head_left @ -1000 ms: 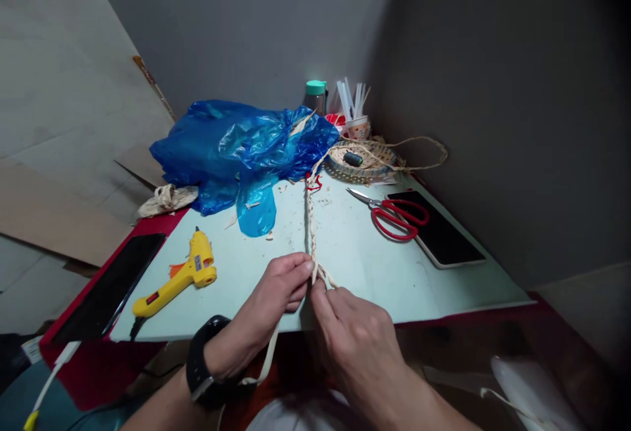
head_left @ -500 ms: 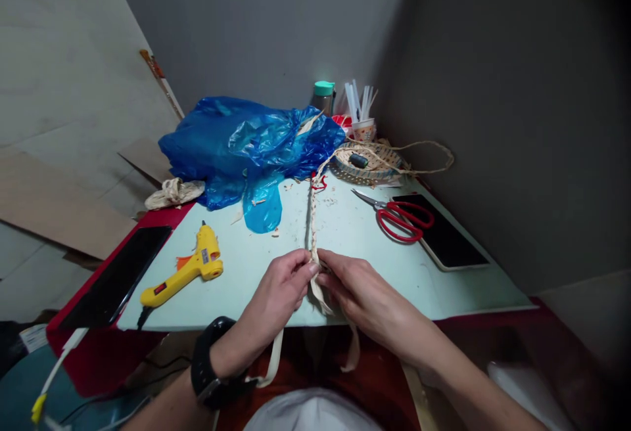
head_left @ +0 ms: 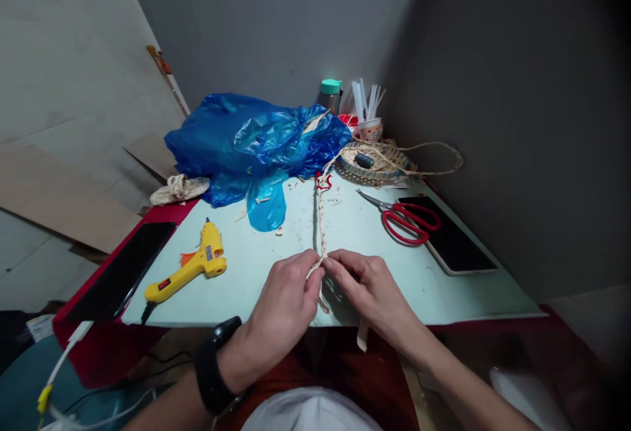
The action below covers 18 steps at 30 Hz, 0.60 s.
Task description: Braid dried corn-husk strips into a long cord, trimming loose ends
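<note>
A pale braided cord (head_left: 321, 219) runs across the light green mat (head_left: 246, 267) from a red clip near the blue bag down to my hands. My left hand (head_left: 286, 299), with a black watch on the wrist, pinches the near end of the braid. My right hand (head_left: 367, 290) pinches loose strands right beside it, fingertips almost touching the left hand's. Flat strips (head_left: 363, 336) hang from my hands over the table's front edge.
A yellow glue gun (head_left: 190, 270) lies left of my hands, and a dark tablet (head_left: 121, 273) further left. Red-handled scissors (head_left: 404, 217) and a phone (head_left: 456, 240) lie on the right. A blue plastic bag (head_left: 256, 142), a woven tray (head_left: 374, 161), a cup of sticks and a bottle stand at the back.
Both hands have moved a little further onto the mat along the braid. The long strip that hung under my left wrist is out of sight.
</note>
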Each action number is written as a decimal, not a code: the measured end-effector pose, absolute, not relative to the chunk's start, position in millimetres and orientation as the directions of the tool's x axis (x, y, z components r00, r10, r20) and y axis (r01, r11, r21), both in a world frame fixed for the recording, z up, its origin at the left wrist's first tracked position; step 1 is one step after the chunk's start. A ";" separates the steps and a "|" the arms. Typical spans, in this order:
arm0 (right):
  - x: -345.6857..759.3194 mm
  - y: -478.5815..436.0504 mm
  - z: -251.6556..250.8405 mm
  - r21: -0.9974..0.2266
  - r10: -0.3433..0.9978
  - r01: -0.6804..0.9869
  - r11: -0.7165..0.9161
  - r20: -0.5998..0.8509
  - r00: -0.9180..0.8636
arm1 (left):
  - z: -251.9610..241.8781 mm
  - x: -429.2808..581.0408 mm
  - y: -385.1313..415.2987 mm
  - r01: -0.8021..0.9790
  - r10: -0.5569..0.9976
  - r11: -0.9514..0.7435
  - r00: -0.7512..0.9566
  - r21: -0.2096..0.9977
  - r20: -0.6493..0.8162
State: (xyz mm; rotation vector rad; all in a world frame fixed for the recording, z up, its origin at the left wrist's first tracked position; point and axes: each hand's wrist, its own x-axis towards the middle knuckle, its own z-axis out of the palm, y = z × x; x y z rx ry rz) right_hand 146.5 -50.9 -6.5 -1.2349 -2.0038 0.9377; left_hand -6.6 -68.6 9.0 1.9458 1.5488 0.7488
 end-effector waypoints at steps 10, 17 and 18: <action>148.1 -48.2 -9.1 -0.871 0.918 0.409 0.274 0.110 -0.381 | 14.4 -17.3 -75.8 0.700 0.990 -0.137 0.084 0.701 0.109; 147.9 -46.7 -11.9 -0.926 0.911 0.303 0.225 0.090 -0.403 | 9.0 0.4 -94.6 0.848 0.881 -0.379 0.209 0.370 0.425; 149.0 -45.8 -11.6 -0.941 0.909 0.272 0.203 0.078 -0.410 | 4.8 6.2 -98.5 0.866 0.847 -0.412 0.251 0.283 0.468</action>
